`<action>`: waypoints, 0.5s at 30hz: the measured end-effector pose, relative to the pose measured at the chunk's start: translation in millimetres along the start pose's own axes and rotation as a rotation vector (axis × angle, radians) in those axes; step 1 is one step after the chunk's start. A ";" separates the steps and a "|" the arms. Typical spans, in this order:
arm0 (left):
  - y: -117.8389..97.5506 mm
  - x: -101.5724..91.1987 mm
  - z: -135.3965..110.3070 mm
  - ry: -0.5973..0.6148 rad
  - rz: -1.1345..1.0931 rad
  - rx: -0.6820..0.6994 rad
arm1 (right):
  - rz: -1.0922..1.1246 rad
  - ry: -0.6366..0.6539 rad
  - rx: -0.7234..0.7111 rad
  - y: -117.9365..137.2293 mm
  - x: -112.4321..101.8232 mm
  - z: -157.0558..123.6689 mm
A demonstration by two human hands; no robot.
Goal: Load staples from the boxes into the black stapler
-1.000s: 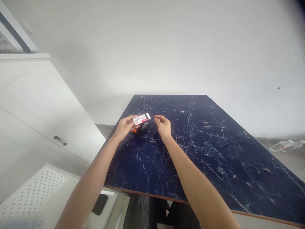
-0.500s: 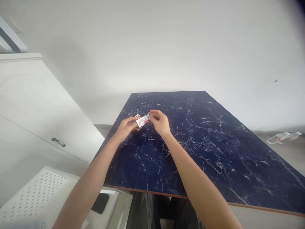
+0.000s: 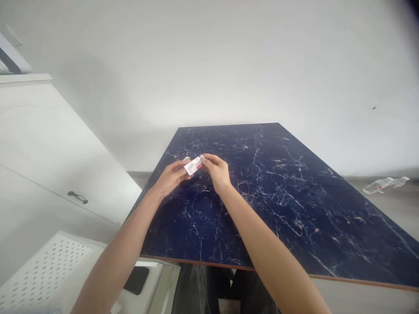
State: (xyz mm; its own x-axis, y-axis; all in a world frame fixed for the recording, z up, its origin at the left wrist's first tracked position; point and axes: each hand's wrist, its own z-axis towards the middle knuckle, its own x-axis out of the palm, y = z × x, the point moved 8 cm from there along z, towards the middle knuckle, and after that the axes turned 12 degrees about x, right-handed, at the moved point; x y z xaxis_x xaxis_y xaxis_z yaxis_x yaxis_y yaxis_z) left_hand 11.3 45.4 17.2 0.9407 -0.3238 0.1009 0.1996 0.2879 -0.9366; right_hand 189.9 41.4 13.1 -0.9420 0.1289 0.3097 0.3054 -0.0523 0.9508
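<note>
A small white cardboard box (image 3: 194,165) with red and grey print is held above the dark blue marbled table (image 3: 268,205). My left hand (image 3: 170,178) grips its left end, the thumb along the upper side and the fingers underneath. A small white piece shows just beyond the left thumb; I cannot tell whether it is a flap of the box. At the box's right end, my right hand (image 3: 218,173) is closed, its thumb and forefinger pinching that end. The fingers hide the end itself and whatever may be inside.
On the left stands a white cabinet (image 3: 78,148) with a dark handle (image 3: 77,197). Below it are a white perforated panel (image 3: 42,270) and a dark phone-like slab (image 3: 136,280). A clear plastic bottle (image 3: 381,185) lies on the floor to the right. A pale wall is behind the table.
My right hand has moved slightly left, and its fingers have closed in against the box's right end. The greyish bit that showed between them is now hidden. My left hand keeps its hold.
</note>
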 end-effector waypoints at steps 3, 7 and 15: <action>-0.1 -3.7 1.0 -0.048 -0.001 0.011 | 0.028 0.051 0.036 0.0 4.4 -1.2; 0.2 -2.1 0.9 -0.015 0.006 0.012 | 0.095 0.049 0.067 -1.8 1.8 -0.7; 5.5 -2.7 1.6 -0.017 0.056 0.027 | -0.030 0.011 0.005 -9.2 -2.9 8.8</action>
State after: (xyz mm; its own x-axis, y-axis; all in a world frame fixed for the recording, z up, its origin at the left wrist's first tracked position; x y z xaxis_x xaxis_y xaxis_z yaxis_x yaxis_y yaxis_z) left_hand 10.4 49.3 12.4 0.9550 -0.2917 0.0544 0.1537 0.3295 -0.9316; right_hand 191.1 50.3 3.5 -0.9522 0.1199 0.2809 0.2776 -0.0435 0.9597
